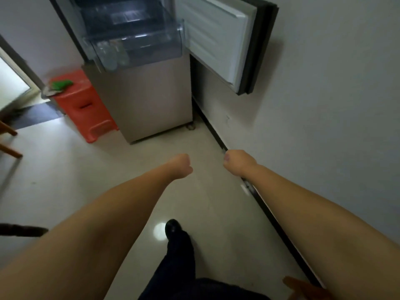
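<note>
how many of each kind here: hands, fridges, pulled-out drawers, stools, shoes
hands: 2, the left hand and the right hand
fridge: 1, door open
pulled-out clear drawer: 1
red stool: 1
shoe: 1
total: 6

We see the fridge cased in a brushed, metal-looking skin with a soft satin sheen. Its drawer is clear, smooth plastic, and the door lining is white moulded plastic, ribbed and faintly glossy. The stool is red plastic, smooth with a dull shine. We take the floor for polished tile, glossy enough to carry a bright reflection. The wall looks matt and painted. The chair legs are brown wood. The shoe is black and shiny.
</note>
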{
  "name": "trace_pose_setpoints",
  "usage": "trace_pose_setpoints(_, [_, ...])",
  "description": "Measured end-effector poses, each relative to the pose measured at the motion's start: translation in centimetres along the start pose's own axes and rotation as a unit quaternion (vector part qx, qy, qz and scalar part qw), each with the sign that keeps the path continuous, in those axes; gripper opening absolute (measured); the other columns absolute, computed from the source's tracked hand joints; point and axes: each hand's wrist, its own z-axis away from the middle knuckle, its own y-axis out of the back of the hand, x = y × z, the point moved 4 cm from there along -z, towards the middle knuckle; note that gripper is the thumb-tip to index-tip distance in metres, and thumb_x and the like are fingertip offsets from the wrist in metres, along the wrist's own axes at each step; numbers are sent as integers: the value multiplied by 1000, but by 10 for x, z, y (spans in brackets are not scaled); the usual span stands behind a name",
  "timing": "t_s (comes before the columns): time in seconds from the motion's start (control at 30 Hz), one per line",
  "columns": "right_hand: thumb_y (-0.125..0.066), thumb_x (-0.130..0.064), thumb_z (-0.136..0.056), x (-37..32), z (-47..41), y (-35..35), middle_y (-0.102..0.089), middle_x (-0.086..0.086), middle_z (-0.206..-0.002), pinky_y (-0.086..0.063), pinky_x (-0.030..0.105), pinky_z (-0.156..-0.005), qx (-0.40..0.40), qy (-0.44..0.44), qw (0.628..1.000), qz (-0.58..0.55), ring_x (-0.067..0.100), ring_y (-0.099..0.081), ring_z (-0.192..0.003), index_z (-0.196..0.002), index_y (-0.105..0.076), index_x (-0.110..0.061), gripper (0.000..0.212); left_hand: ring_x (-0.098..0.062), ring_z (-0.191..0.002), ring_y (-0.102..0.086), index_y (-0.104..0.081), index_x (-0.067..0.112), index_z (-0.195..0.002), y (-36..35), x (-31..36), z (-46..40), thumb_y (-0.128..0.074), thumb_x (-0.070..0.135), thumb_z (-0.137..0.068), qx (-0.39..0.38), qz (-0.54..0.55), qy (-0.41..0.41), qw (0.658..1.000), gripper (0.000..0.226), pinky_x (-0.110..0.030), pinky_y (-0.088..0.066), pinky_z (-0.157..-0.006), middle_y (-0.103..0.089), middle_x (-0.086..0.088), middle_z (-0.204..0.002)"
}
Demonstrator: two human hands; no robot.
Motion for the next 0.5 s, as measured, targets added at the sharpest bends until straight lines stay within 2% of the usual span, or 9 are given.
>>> trace_pose_setpoints(0.13, [-44, -18, -95, -58, -78, 16, -62, 19, -116, -47, 34, -85, -8, 16, 1000, 6, 35, -59, -105, -97, -61, -7, 21, -29, -115, -54, -59, 4, -120, 59, -56, -61, -52, 19, -93, 17, 5, 24, 1000, 32, -31, -43, -93, -58, -15, -125])
trace_pose_setpoints(0.27, [-45, -22, -96, -113, -132, 43, -63, 17, -113, -49, 36, -85, 2, 35, 999, 8, 35, -59, -103, -105, -64, -2, 29, -32, -113, -57, -61, -1, -117, 122, -99, -103, -52, 17, -92, 31, 5, 24, 999, 33, -34, -46, -93, -60, -18, -122])
trace_pose_setpoints(0.37, [-45, -21, -96, -149, -165, 62, -63, 18, -108, -47, 36, -81, 12, 59, 998, 11, 34, -59, -99, -97, -61, -3, 24, -31, -107, -59, -64, 2, -111, 160, -130, -134, -53, 18, -90, 47, 21, 27, 998, 29, -36, -49, -91, -63, -16, -116])
trace_pose_setpoints(0.5, [-43, -18, -96, -186, -207, 78, -60, 15, -97, -42, 32, -71, 22, 69, 997, 21, 28, -53, -84, -86, -55, -10, 17, -31, -100, -62, -69, 2, -101, 189, -155, -166, -54, 16, -88, 54, 26, 18, 998, 24, -36, -50, -86, -68, -16, -107])
